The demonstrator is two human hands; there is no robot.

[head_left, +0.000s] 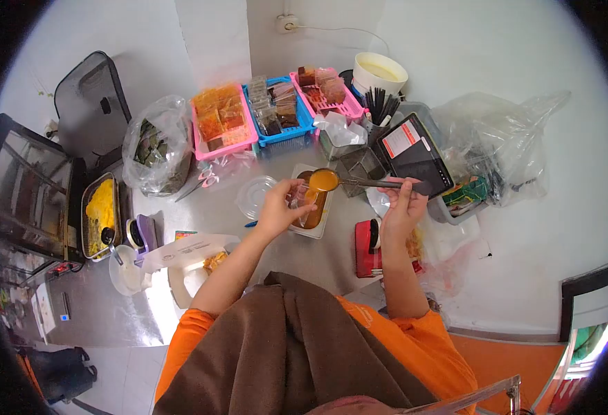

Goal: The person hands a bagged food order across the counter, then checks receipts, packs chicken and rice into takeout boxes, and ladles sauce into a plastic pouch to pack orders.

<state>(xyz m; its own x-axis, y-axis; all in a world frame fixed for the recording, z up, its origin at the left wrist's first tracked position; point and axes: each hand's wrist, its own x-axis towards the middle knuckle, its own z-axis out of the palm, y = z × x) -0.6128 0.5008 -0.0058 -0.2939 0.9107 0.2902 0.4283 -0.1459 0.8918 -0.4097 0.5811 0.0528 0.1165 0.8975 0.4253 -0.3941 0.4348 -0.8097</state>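
My right hand [402, 207] grips the dark handle of a ladle [324, 180], whose bowl is full of orange-brown sauce. The ladle is above a white rectangular container [320, 220] holding brown sauce. My left hand [286, 206] is closed around a small clear plastic bag [298, 196], close to the left side of the ladle's bowl. Left of the container lies a round clear lid [256, 196]. An open white cardboard box [179, 277] with fried-looking food inside stands near my left forearm.
Pink and blue baskets [286, 135] of sachets line the back. At right stand a tablet [414, 153], a red device [367, 249] and a grey bin with plastic bags. A yellow food tray [101, 214], purple tape dispenser [145, 234] and glass cabinet are at left. Scissors [207, 178] lie behind.
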